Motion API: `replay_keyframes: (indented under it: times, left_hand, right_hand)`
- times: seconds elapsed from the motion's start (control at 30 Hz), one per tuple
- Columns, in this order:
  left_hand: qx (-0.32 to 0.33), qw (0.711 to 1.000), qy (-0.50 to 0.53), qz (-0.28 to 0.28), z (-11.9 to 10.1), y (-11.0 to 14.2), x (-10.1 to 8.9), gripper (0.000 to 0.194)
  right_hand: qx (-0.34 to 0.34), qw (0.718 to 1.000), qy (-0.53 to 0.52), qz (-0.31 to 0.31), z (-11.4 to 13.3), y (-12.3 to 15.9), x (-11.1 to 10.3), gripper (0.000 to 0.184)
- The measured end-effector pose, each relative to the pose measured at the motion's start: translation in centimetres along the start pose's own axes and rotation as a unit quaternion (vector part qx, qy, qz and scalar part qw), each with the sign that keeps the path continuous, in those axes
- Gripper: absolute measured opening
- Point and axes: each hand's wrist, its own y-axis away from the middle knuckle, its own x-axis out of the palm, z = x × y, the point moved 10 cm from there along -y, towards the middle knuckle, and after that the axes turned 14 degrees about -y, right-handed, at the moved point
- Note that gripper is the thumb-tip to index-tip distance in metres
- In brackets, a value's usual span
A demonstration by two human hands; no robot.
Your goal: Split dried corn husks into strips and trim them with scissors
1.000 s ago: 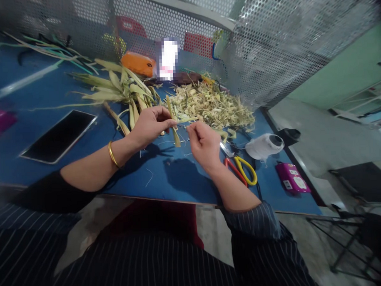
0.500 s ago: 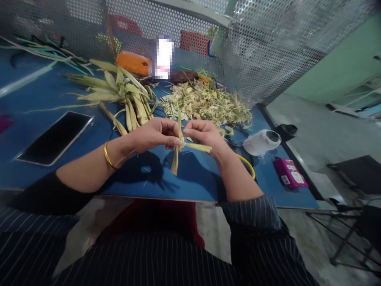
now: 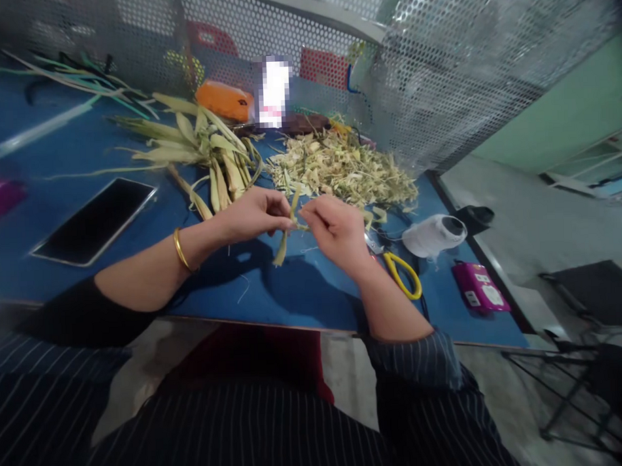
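My left hand (image 3: pixel 266 213) pinches a narrow pale-green corn husk strip (image 3: pixel 281 248) between thumb and fingertips, just above the blue table. One end of the strip points up past the fingers and the other hangs down. Close by on the right, my right hand (image 3: pixel 336 231) is closed, with its fingertips at the crossing of the husk. A short piece of husk runs sideways toward it and disappears behind the fingers. Loose white thread (image 3: pixel 245 287) lies on the table below. Yellow-handled scissors (image 3: pixel 403 275) rest beside my right wrist, partly hidden by it.
Whole corn husks (image 3: pixel 219 158) and a heap of husk scraps (image 3: pixel 342 167) lie behind my hands. A phone (image 3: pixel 93 222) is at left. On the right are a white thread spool (image 3: pixel 433 235) and a purple pack (image 3: pixel 481 287). A perforated metal screen (image 3: pixel 428 72) borders the back.
My right hand has turned and closed over the sideways piece of husk, which stuck out to the right before. More of the scissors now shows. The view has shifted slightly.
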Motion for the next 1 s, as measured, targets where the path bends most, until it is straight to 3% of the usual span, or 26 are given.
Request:
replay_keyframes:
  times: [0.07, 0.17, 0.27, 0.37, 0.47, 0.6, 0.7, 0.77, 0.87, 1.0]
  left_hand:
    - [0.010, 0.997, 0.016, 0.081, -0.9, 0.5, 1.6, 0.021]
    - [0.020, 0.992, 0.051, 0.115, -1.6, 1.1, 2.1, 0.022]
    - [0.027, 0.991, 0.099, 0.087, -1.3, 0.9, 1.4, 0.025]
    - [0.031, 0.993, 0.114, 0.024, -0.5, 0.4, 0.4, 0.026]
    - [0.020, 0.993, 0.094, -0.070, 0.4, 0.2, -1.1, 0.022]
    - [0.001, 0.986, 0.047, -0.160, 0.7, 0.4, -2.8, 0.022]
    - [-0.009, 0.989, 0.006, -0.148, 0.7, 0.3, -2.7, 0.020]
    - [-0.018, 0.995, 0.010, -0.099, 0.8, 0.2, -1.9, 0.020]
    - [-0.039, 0.997, 0.054, -0.039, 1.0, 0.2, -0.6, 0.021]
    - [-0.073, 0.992, 0.099, -0.018, 1.2, 0.4, 0.0, 0.024]
  right_hand:
    - [0.042, 0.997, -0.065, 0.016, -1.1, -0.4, -0.6, 0.018]
    - [0.151, 0.966, -0.207, 0.042, -3.8, -0.4, -0.3, 0.018]
    - [0.240, 0.912, -0.331, 0.042, -5.8, 0.2, 1.1, 0.022]
    - [0.293, 0.867, -0.401, 0.026, -6.9, 0.9, 2.8, 0.021]
    - [0.303, 0.863, -0.405, -0.007, -7.3, 1.1, 3.5, 0.015]
    - [0.229, 0.930, -0.282, -0.057, -6.0, 0.9, 2.0, 0.019]
    - [0.096, 0.985, -0.126, -0.068, -2.9, 0.5, 0.7, 0.022]
    - [0.013, 0.996, -0.030, -0.088, -0.9, 0.6, -0.1, 0.021]
    - [-0.057, 0.991, 0.062, -0.106, 0.8, 0.6, -0.9, 0.020]
    - [-0.097, 0.991, 0.067, -0.065, 1.5, 0.2, -0.5, 0.019]
